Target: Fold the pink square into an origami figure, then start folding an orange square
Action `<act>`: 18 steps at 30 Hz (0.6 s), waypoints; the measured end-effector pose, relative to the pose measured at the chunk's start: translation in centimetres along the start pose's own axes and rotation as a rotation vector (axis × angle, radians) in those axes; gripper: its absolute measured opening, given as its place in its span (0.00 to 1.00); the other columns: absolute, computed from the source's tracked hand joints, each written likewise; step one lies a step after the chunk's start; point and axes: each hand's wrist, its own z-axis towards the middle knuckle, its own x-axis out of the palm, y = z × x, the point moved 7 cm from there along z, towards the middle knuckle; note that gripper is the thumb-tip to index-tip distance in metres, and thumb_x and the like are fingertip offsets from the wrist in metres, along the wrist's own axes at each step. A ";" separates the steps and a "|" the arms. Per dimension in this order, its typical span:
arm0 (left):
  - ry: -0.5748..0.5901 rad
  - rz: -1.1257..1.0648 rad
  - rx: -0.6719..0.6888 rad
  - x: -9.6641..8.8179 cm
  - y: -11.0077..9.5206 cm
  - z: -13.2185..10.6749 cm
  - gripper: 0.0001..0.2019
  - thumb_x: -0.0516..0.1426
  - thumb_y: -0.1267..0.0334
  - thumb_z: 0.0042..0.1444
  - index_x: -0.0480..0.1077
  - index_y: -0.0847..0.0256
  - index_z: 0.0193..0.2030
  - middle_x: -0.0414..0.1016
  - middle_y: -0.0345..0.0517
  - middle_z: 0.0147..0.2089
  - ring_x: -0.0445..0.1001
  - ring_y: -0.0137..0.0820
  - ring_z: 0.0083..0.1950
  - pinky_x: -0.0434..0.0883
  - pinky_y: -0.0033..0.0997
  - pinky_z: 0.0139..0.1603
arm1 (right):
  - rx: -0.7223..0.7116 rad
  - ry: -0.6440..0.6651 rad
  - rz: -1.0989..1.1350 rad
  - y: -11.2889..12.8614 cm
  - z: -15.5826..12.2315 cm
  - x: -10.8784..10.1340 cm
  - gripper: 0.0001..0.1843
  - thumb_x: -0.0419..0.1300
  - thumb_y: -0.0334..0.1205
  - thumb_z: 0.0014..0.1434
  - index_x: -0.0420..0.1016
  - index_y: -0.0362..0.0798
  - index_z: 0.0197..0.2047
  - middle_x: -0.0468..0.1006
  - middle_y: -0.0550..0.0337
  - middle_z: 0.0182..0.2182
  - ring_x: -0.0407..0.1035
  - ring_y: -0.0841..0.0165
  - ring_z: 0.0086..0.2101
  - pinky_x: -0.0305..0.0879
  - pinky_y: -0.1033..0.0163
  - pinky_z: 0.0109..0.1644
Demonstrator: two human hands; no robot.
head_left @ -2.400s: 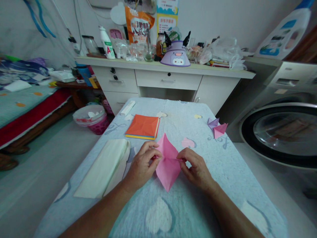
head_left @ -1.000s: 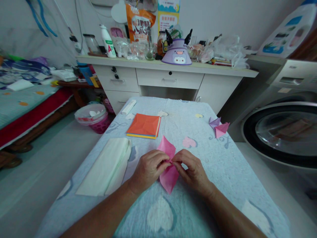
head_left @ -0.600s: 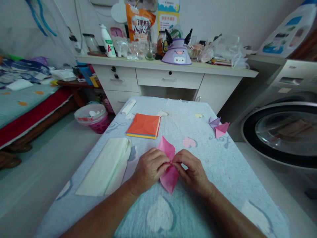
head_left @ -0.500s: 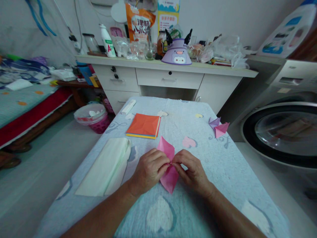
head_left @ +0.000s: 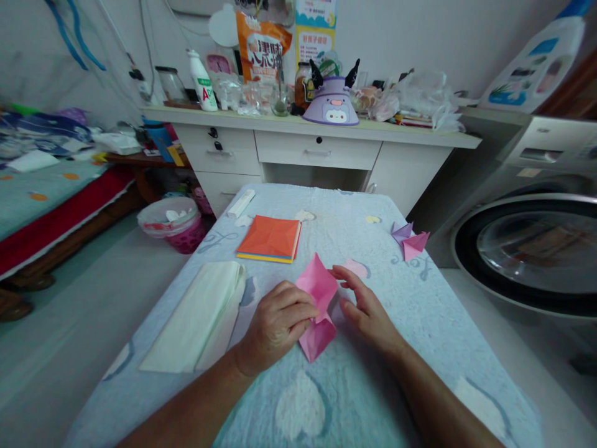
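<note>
Just below centre frame, the left hand (head_left: pixel 281 325) pinches the pink paper (head_left: pixel 319 283); the right hand (head_left: pixel 367 309), fingers spread, hovers by its edge. If that lone pinch slips, creases could open.

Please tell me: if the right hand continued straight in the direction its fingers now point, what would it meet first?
The right hand would probably meet the pink paper first; its edge appears to lie right at the fingers. Whether they already touch, I cannot tell.
</note>
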 end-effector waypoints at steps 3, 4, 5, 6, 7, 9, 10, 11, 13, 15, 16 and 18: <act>0.000 -0.026 0.010 0.0 -0.1 0.0 0.08 0.57 0.76 0.57 0.73 0.58 0.36 0.76 0.44 0.34 0.70 0.30 0.37 0.69 0.33 0.38 | 0.002 0.108 0.124 -0.3 -0.1 1.0 0.36 0.53 0.30 0.55 0.54 0.53 0.66 0.62 0.52 0.63 0.56 0.59 0.62 0.53 0.46 0.64; -0.001 -0.030 0.011 0.0 -0.1 0.0 0.08 0.57 0.76 0.57 0.73 0.58 0.36 0.76 0.44 0.34 0.70 0.30 0.37 0.69 0.33 0.38 | 0.001 0.131 0.167 -0.2 -0.1 1.2 0.35 0.54 0.31 0.56 0.54 0.53 0.66 0.61 0.53 0.64 0.55 0.59 0.62 0.51 0.46 0.65; -0.005 -0.032 0.012 -0.1 -0.1 0.0 0.09 0.57 0.76 0.57 0.73 0.59 0.36 0.76 0.43 0.34 0.70 0.30 0.37 0.69 0.33 0.38 | -0.001 0.151 0.211 0.0 -0.2 1.3 0.34 0.54 0.32 0.57 0.54 0.53 0.66 0.61 0.53 0.63 0.55 0.59 0.62 0.50 0.46 0.65; -0.011 -0.031 0.014 -0.1 -0.1 0.0 0.09 0.57 0.77 0.56 0.73 0.59 0.36 0.76 0.43 0.34 0.70 0.30 0.37 0.69 0.33 0.38 | -0.001 0.168 0.252 0.1 -0.2 1.5 0.32 0.55 0.34 0.58 0.55 0.53 0.66 0.62 0.53 0.63 0.56 0.59 0.62 0.49 0.47 0.66; -0.017 -0.028 0.014 -0.2 -0.1 0.0 0.09 0.57 0.77 0.56 0.73 0.59 0.36 0.76 0.43 0.34 0.70 0.30 0.37 0.69 0.32 0.38 | 0.003 0.185 0.288 0.3 -0.2 1.6 0.31 0.56 0.36 0.59 0.57 0.53 0.65 0.64 0.53 0.62 0.57 0.59 0.61 0.50 0.47 0.66; -0.031 -0.021 0.009 -0.4 0.0 -0.1 0.09 0.57 0.77 0.56 0.73 0.60 0.36 0.76 0.43 0.34 0.70 0.30 0.38 0.69 0.32 0.39 | 0.015 0.208 0.344 0.5 -0.3 1.6 0.29 0.57 0.39 0.60 0.58 0.52 0.64 0.65 0.53 0.61 0.59 0.59 0.60 0.50 0.48 0.65; -0.035 -0.018 -0.001 -0.4 0.0 -0.1 0.09 0.58 0.78 0.56 0.73 0.60 0.36 0.76 0.44 0.35 0.70 0.30 0.38 0.69 0.32 0.39 | 0.020 0.217 0.359 0.7 -0.4 1.6 0.29 0.57 0.39 0.60 0.58 0.52 0.64 0.65 0.53 0.60 0.59 0.59 0.60 0.50 0.47 0.65; -0.039 -0.014 -0.016 -0.5 0.1 -0.1 0.09 0.58 0.77 0.55 0.73 0.60 0.37 0.76 0.43 0.35 0.69 0.30 0.38 0.69 0.32 0.39 | 0.021 0.228 0.362 0.8 -0.4 1.7 0.30 0.58 0.39 0.59 0.58 0.53 0.64 0.65 0.53 0.60 0.59 0.59 0.60 0.49 0.47 0.66; -0.051 -0.001 -0.059 -0.6 0.3 -0.1 0.08 0.59 0.76 0.55 0.73 0.59 0.37 0.75 0.43 0.35 0.69 0.31 0.39 0.69 0.33 0.40 | 0.019 0.255 0.336 1.2 -0.5 1.8 0.31 0.59 0.37 0.58 0.58 0.54 0.64 0.65 0.53 0.61 0.59 0.58 0.60 0.48 0.45 0.66; -0.091 0.023 -0.128 -1.0 0.7 -0.2 0.06 0.60 0.73 0.55 0.74 0.58 0.36 0.75 0.44 0.37 0.69 0.32 0.42 0.69 0.34 0.43 | 0.011 0.289 0.310 1.6 -0.5 2.0 0.34 0.60 0.34 0.56 0.58 0.56 0.64 0.65 0.54 0.60 0.59 0.58 0.60 0.50 0.43 0.65; -0.119 0.035 -0.171 -1.1 1.0 -0.3 0.05 0.61 0.71 0.55 0.74 0.57 0.36 0.74 0.45 0.40 0.70 0.34 0.44 0.69 0.36 0.45 | 0.008 0.301 0.309 1.8 -0.5 2.2 0.34 0.60 0.33 0.56 0.58 0.56 0.64 0.66 0.54 0.60 0.60 0.58 0.59 0.52 0.43 0.64; -0.161 0.034 -0.268 -1.3 1.8 -0.6 0.03 0.61 0.69 0.54 0.75 0.57 0.34 0.72 0.47 0.49 0.69 0.37 0.52 0.69 0.40 0.51 | 0.005 0.320 0.333 2.1 -0.6 2.4 0.34 0.61 0.33 0.56 0.58 0.56 0.64 0.66 0.53 0.60 0.62 0.58 0.58 0.56 0.44 0.62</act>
